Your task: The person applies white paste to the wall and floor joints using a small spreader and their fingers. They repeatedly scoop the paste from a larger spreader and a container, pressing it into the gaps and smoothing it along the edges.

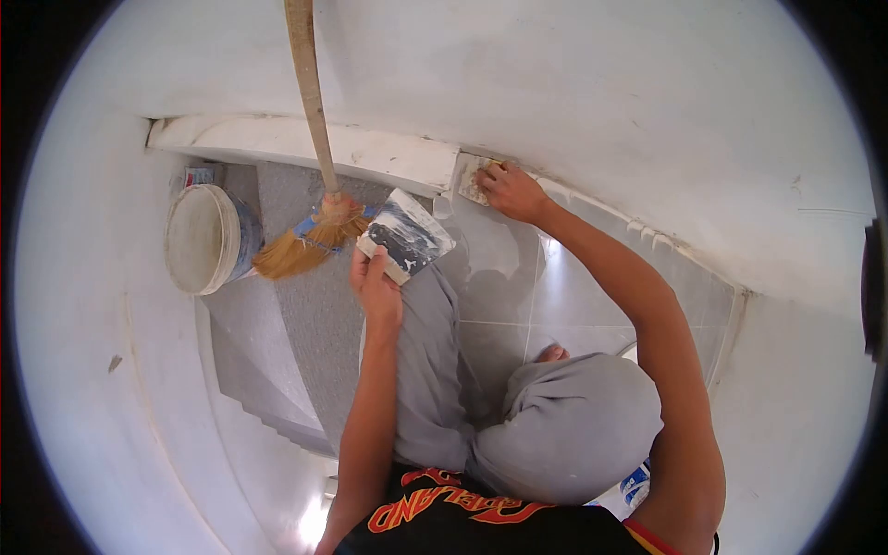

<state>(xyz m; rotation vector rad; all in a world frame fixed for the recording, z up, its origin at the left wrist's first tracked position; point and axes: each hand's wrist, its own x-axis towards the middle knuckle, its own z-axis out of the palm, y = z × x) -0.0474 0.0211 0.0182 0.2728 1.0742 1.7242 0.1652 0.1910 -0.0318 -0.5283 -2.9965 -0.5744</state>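
Observation:
My left hand [377, 289] grips a wide, flat putty scraper [410, 235] by its pale edge. White filler is smeared over its dark blade, which is tilted up in front of my knee. My right hand [513, 191] reaches to the base of the wall, at the end of a white ledge [305, 146]. Its fingers are curled close against a rough, pale patch [470, 180]. A little yellow shows by the fingertips, but I cannot make out what they hold.
A straw broom [310, 242] with a long wooden handle leans on the wall left of the scraper. Beside it a white bucket [202, 240] lies tilted. Grey tiles [490, 305] cover the floor, and grey steps [268, 370] go down at the left.

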